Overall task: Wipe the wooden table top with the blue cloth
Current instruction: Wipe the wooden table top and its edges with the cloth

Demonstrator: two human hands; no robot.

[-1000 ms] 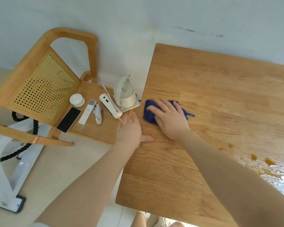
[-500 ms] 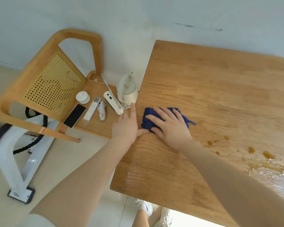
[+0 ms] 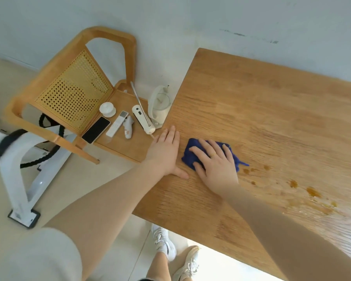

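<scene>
The blue cloth (image 3: 189,154) lies bunched on the wooden table top (image 3: 261,118) near its left edge. My right hand (image 3: 215,165) presses flat on the cloth with spread fingers, covering most of it. My left hand (image 3: 164,153) rests flat on the table's left edge beside the cloth, fingers straight, thumb out toward the cloth. Orange-brown spill spots (image 3: 312,192) dot the table to the right of the cloth, with a wet sheen beyond them.
A wooden chair (image 3: 69,92) stands left of the table, its seat holding a white kettle (image 3: 159,104), phone (image 3: 95,129), remote (image 3: 117,126), a white handheld device (image 3: 143,118) and a small white lid (image 3: 107,109). A white frame (image 3: 18,175) sits on the floor. My feet (image 3: 176,252) stand below the table's edge.
My right hand has slid the cloth toward me and rightward along the table, closer to the spill spots. My left hand has stayed flat on the table's left edge.
</scene>
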